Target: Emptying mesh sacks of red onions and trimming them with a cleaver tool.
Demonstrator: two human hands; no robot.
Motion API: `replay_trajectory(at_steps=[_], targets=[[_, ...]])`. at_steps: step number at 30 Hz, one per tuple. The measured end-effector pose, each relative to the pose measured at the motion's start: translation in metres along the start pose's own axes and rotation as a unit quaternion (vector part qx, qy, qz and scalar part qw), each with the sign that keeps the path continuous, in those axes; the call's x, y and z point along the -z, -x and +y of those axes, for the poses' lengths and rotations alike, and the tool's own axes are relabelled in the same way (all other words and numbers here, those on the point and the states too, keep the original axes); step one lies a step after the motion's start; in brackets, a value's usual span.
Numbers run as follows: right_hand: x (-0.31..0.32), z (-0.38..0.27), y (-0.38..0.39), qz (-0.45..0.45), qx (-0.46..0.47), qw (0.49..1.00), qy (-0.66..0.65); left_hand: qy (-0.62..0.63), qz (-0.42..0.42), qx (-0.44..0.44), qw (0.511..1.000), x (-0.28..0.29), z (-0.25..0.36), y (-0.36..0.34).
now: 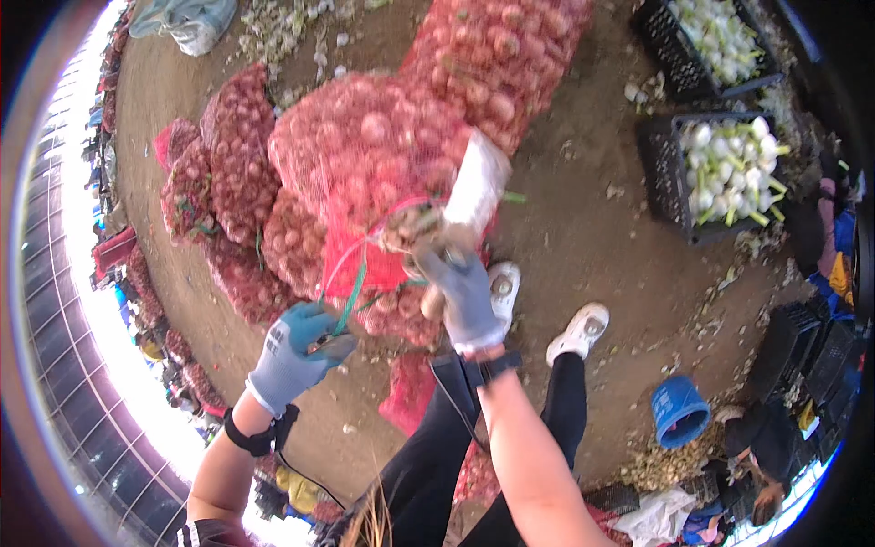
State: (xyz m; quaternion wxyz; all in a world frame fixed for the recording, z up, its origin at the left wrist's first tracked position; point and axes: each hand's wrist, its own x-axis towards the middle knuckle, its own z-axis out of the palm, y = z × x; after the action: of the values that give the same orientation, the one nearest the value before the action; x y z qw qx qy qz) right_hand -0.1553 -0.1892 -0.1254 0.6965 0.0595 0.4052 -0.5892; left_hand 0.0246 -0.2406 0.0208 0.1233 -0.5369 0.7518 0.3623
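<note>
My left hand (296, 351), in a grey and teal glove, is closed at the lower end of a green tie (351, 296) beside a red mesh sack (365, 146) of onion-like bulbs. A small object at its fingertips is too small to name. My right hand (460, 301), also gloved, is closed at the sack's lower right, by a pink cord (410, 205) and brownish bulbs. A white, crumpled packet-like item (474, 182) rises just beyond its fingers; what it grips is partly hidden.
More filled red sacks (232, 155) lie left and beyond. Black crates (665, 173) of trimmed white bulbs stand right. A blue bucket (679, 410) sits lower right, near a person in dark clothing (756, 438). Pale scraps (273, 36) litter the dirt floor.
</note>
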Motion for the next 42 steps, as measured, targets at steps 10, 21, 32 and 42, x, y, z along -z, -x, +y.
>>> replay_trajectory(at_steps=[10, 21, 32, 42], targets=[[0.045, 0.113, 0.021, -0.002, 0.178, 0.881, 0.439, 0.377, 0.136, 0.169, 0.9, 0.02, 0.013, 0.007], [0.027, 0.103, 0.045, 0.012, -0.015, 0.961, 0.277, 0.344, 0.173, 0.167, 0.907, 0.011, 0.027, 0.034], [0.075, 0.05, 0.197, 0.124, 0.142, 0.956, 0.227, 0.178, 0.118, 0.061, 0.975, -0.021, 0.176, 0.131], [0.25, -0.055, 0.174, 0.25, 0.147, 0.926, 0.24, 0.225, -0.017, -0.017, 0.974, -0.169, 0.316, 0.013]])
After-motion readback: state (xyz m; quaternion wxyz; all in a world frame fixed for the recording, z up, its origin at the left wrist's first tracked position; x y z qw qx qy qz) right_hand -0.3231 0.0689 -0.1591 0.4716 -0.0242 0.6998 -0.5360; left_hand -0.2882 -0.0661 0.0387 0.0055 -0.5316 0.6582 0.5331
